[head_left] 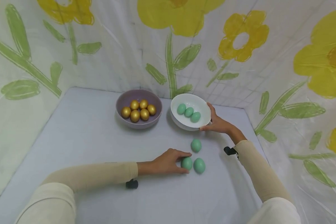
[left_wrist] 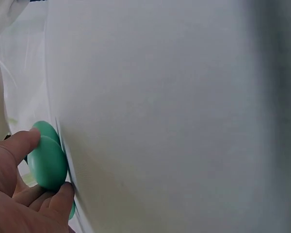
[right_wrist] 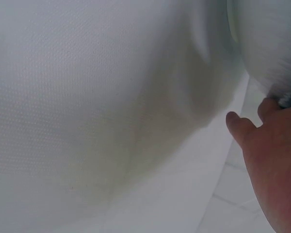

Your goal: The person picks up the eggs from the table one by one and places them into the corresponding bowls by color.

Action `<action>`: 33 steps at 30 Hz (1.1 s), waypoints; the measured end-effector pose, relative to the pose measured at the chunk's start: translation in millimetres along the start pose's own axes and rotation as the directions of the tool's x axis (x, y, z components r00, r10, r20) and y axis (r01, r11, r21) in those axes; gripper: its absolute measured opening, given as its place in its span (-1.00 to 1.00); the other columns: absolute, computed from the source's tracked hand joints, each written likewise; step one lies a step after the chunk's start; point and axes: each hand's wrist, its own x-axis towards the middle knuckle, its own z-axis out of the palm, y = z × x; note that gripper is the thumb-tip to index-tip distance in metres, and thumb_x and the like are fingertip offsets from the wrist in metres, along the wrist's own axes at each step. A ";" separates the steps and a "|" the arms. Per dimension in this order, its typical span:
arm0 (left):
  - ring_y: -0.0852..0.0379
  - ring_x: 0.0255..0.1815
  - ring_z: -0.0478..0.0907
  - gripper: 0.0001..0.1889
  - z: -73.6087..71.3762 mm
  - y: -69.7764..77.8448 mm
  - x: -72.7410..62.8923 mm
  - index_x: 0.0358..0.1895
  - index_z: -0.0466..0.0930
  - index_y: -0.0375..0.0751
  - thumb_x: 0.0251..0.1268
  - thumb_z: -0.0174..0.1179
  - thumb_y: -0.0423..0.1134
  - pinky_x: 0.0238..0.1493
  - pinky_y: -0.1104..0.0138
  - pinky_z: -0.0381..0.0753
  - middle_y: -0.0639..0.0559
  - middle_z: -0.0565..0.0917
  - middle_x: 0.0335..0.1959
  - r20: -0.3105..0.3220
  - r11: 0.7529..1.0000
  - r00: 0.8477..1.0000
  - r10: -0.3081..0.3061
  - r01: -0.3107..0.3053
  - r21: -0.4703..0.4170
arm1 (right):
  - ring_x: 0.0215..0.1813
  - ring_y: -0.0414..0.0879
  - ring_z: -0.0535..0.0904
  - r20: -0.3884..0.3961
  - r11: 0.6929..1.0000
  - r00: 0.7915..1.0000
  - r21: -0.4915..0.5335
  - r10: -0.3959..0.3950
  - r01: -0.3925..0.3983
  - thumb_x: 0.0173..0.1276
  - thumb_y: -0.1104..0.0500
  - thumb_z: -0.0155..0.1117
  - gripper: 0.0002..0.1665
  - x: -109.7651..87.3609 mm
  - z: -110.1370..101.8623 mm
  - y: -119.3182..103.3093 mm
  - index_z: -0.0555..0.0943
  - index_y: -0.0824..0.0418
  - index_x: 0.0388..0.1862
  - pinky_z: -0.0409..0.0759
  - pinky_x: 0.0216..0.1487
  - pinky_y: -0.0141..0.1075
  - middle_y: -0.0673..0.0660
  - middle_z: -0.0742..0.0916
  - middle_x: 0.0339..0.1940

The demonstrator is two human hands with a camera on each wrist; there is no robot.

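Observation:
My left hand (head_left: 168,162) pinches a green egg (head_left: 186,163) on the table between thumb and fingers; the left wrist view shows this egg (left_wrist: 47,164) up close. Two more green eggs lie beside it, one to its right (head_left: 199,165) and one farther back (head_left: 196,145). With my right hand (head_left: 219,123) I grip the right rim of a white bowl (head_left: 189,125), which leans a little toward me. Three green eggs (head_left: 189,112) sit inside that bowl. In the right wrist view the hand (right_wrist: 271,155) is at the bowl's blurred side (right_wrist: 266,43).
Left of the white bowl stands a purple bowl (head_left: 139,125) holding several gold eggs (head_left: 135,115). A pale cloth covers the table (head_left: 100,130). Behind it and at the sides hangs a sheet (head_left: 114,62) printed with yellow flowers.

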 end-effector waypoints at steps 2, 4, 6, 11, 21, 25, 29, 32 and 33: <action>0.23 0.37 0.56 -0.29 0.2 0.4 0.7 0.43 0.57 -0.30 0.25 0.58 -0.12 0.35 0.41 0.52 -0.03 0.66 0.36 0.005 1.000 1.000 -0.002 0.002 0.004 | 0.76 0.17 -0.20 -0.001 1.000 1.000 -0.007 0.004 -0.004 0.27 -0.03 0.65 0.64 -0.1 -0.1 0.3 -0.57 -0.22 0.70 -0.04 0.65 0.27 0.17 -0.21 0.77; 0.22 0.38 0.55 -0.29 -0.5 1.3 1.2 0.44 0.56 -0.30 0.26 0.57 -0.14 0.35 0.40 0.52 -0.02 0.65 0.37 0.011 1.000 1.000 -0.006 0.006 0.001 | 0.76 0.18 -0.19 -0.002 1.000 1.000 -0.013 0.004 -0.004 0.26 -0.05 0.66 0.65 0.3 -0.8 0.0 -0.58 -0.21 0.70 -0.04 0.65 0.27 0.18 -0.22 0.77; 0.22 0.39 0.54 -0.29 -1.4 1.6 1.9 0.45 0.55 -0.29 0.27 0.57 -0.14 0.36 0.40 0.51 -0.01 0.63 0.38 0.018 1.000 1.000 -0.010 0.010 0.003 | 0.76 0.18 -0.18 -0.007 1.000 1.000 -0.014 0.006 -0.006 0.26 -0.05 0.66 0.66 0.8 -1.4 -0.6 -0.58 -0.21 0.70 -0.04 0.66 0.26 0.18 -0.21 0.77; 0.23 0.37 0.55 -0.30 -1.8 -0.2 3.9 0.44 0.55 -0.29 0.28 0.56 -0.16 0.36 0.41 0.50 -0.05 0.66 0.36 0.032 1.000 0.999 -0.004 0.004 -0.004 | 0.76 0.15 -0.17 -0.013 1.000 1.000 -0.008 0.011 -0.011 0.28 -0.02 0.65 0.63 0.2 -1.7 -0.9 -0.57 -0.24 0.70 -0.03 0.66 0.24 0.15 -0.21 0.77; 0.34 0.28 0.59 -0.34 -16.3 7.3 10.0 0.39 0.60 -0.30 0.24 0.58 -0.23 0.28 0.49 0.53 0.01 0.70 0.29 0.058 0.998 0.997 0.042 -0.040 -0.045 | 0.76 0.19 -0.20 -0.001 1.000 1.000 -0.003 0.012 -0.012 0.27 -0.02 0.65 0.65 0.6 -0.2 0.4 -0.58 -0.20 0.70 -0.04 0.66 0.25 0.17 -0.24 0.77; 0.35 0.26 0.61 -0.35 -33.2 17.7 18.9 0.37 0.61 -0.32 0.20 0.58 -0.28 0.27 0.50 0.54 0.03 0.70 0.27 0.039 0.992 0.998 0.048 -0.043 -0.115 | 0.76 0.18 -0.21 -0.004 1.000 1.000 -0.010 0.000 0.000 0.28 -0.02 0.64 0.64 1.2 -0.9 0.5 -0.59 -0.21 0.70 -0.04 0.66 0.25 0.17 -0.24 0.77; 0.32 0.31 0.59 -0.37 -50.6 26.7 28.1 0.37 0.61 -0.30 0.20 0.57 -0.33 0.28 0.48 0.54 0.00 0.68 0.30 0.019 0.985 0.997 0.080 -0.076 -0.156 | 0.76 0.20 -0.25 -0.002 1.000 1.000 -0.007 -0.009 0.009 0.29 0.00 0.65 0.66 1.6 -0.5 2.9 -0.61 -0.15 0.70 -0.08 0.66 0.28 0.19 -0.26 0.77; 0.28 0.38 0.55 -0.37 -66.8 32.7 36.2 0.38 0.60 -0.26 0.22 0.55 -0.34 0.32 0.46 0.52 0.00 0.65 0.35 -0.004 0.984 0.995 0.102 -0.102 -0.148 | 0.76 0.22 -0.25 0.001 1.000 1.000 -0.005 -0.017 0.017 0.27 0.01 0.66 0.68 1.6 0.3 3.6 -0.62 -0.11 0.70 -0.08 0.65 0.30 0.19 -0.26 0.77; 0.27 0.39 0.54 -0.37 -73.3 34.4 39.5 0.38 0.60 -0.25 0.22 0.55 -0.33 0.33 0.46 0.51 -0.01 0.64 0.36 -0.016 0.986 0.995 0.101 -0.103 -0.131 | 0.76 0.21 -0.24 0.002 1.000 1.000 -0.004 -0.018 0.018 0.27 0.01 0.66 0.68 2.0 0.3 4.1 -0.62 -0.10 0.70 -0.08 0.65 0.30 0.19 -0.26 0.77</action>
